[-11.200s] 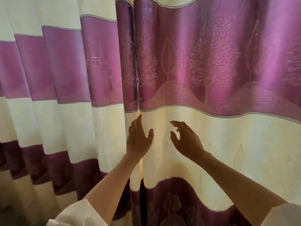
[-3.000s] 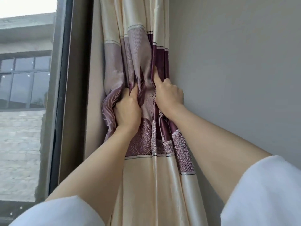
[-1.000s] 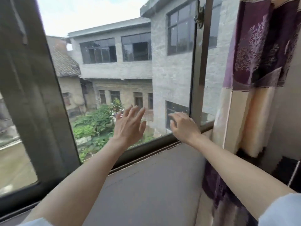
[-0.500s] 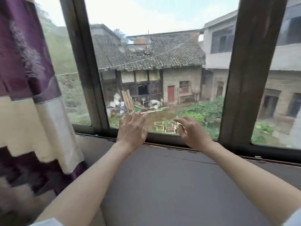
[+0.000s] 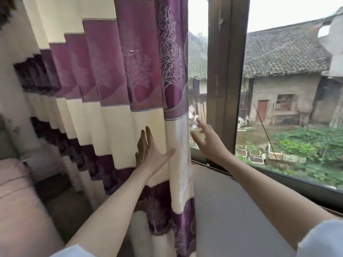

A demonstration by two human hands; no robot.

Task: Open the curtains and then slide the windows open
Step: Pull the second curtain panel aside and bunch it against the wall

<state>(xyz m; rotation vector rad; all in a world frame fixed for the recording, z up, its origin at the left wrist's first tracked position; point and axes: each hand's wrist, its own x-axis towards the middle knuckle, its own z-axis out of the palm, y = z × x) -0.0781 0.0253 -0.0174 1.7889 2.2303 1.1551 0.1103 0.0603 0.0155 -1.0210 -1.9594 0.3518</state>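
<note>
A purple and cream striped curtain (image 5: 115,75) hangs across the left half of the view, still covering that part of the window. Its free edge (image 5: 178,145) falls between my two hands. My left hand (image 5: 150,154) is spread flat in front of the cream band, just left of that edge, holding nothing. My right hand (image 5: 209,141) is open with fingers apart, just right of the edge, in front of the glass. A dark brown window post (image 5: 224,71) stands behind my right hand. The pane (image 5: 289,89) to its right is uncovered.
A wide grey sill (image 5: 232,210) runs under the window from the curtain to the right. A pink cushioned surface (image 5: 16,201) lies at the lower left beside a pale wall (image 5: 9,89). Outside are tiled-roof houses and green plants.
My view has swung left, so the left curtain now fills half the frame. Both hands moved from the sill up to either side of the curtain's free edge.
</note>
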